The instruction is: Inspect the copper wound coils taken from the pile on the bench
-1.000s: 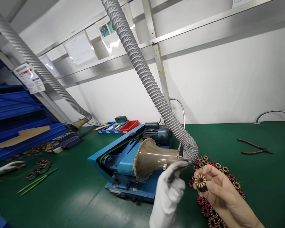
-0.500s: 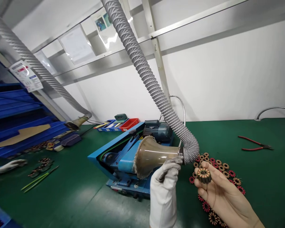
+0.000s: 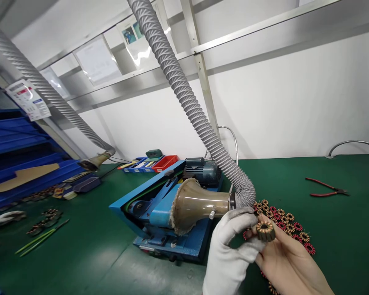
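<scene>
A small copper-wound stator core (image 3: 265, 232) is between my two hands, its wound face toward me. My right hand (image 3: 292, 256), bare, holds the core from the right and behind, with some fingertips hidden. On the core's left side, my left hand (image 3: 233, 246), in a white glove, grips with thumb and fingers bent around it. Behind the hands, a cluster of similar wound cores (image 3: 290, 227), with red and copper-coloured windings, lies on the green table (image 3: 341, 246), partly covered by my hands.
Left of my hands stands a blue belt machine (image 3: 162, 217) with a brownish suction hood (image 3: 199, 203) on a grey hose (image 3: 184, 86). Red-handled pliers (image 3: 327, 189) lie at right. Green-handled tweezers (image 3: 41, 237) and another person's gloved hand (image 3: 6, 219) are far left.
My left hand has moved from beside the hood's narrow end, right and down to the stator core. The right hand still holds the core. The view has shifted slightly.
</scene>
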`<state>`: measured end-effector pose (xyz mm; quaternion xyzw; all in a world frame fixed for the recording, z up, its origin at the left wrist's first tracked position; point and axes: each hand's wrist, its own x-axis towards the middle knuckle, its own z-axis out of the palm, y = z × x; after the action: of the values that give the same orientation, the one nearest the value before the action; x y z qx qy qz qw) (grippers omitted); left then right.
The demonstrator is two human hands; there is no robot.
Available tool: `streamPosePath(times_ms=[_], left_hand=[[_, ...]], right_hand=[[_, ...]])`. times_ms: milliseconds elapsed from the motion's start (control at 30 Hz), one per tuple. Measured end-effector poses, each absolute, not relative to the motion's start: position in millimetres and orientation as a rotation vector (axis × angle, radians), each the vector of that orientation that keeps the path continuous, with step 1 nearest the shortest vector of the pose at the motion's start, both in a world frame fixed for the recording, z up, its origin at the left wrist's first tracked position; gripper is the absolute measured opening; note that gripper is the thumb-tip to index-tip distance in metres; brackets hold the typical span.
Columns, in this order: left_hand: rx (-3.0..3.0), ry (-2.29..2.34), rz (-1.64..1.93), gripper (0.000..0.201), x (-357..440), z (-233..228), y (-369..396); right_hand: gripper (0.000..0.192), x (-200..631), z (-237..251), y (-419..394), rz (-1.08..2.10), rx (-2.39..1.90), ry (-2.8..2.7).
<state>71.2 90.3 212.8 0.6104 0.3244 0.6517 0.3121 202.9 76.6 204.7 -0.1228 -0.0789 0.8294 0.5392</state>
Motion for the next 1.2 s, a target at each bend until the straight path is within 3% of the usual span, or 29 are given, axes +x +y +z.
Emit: streamPosePath(times_ms=[467,700,967,1133,1200], left_hand=[[1.508,0.656,1.531,0.048,61.9,227.7,84.2],[1.412,0.759,1.618,0.011,60.9,227.1,89.9],[1.020,0.755,1.909,0.016,48.1,226.7,84.9],[1.354,0.874,1.457,0.036,48.2,235.5,81.6],[1.433,0.880,1.383,0.033,54.7,235.0,82.3]], right_hand=[[0.029,197.5,202.1,80.5,2.047,-0.276,-0.152],[0.031,195.1,208.1,74.9,1.954,-0.425,-0.332],[0.039,197.1,217.3,71.2,1.852,-0.469,-0.614],[0.040,196.6,212.2,72.4,1.844,-0.431,-0.627],[0.040,194.6,211.7,72.7,1.808,-0.413,-0.619]])
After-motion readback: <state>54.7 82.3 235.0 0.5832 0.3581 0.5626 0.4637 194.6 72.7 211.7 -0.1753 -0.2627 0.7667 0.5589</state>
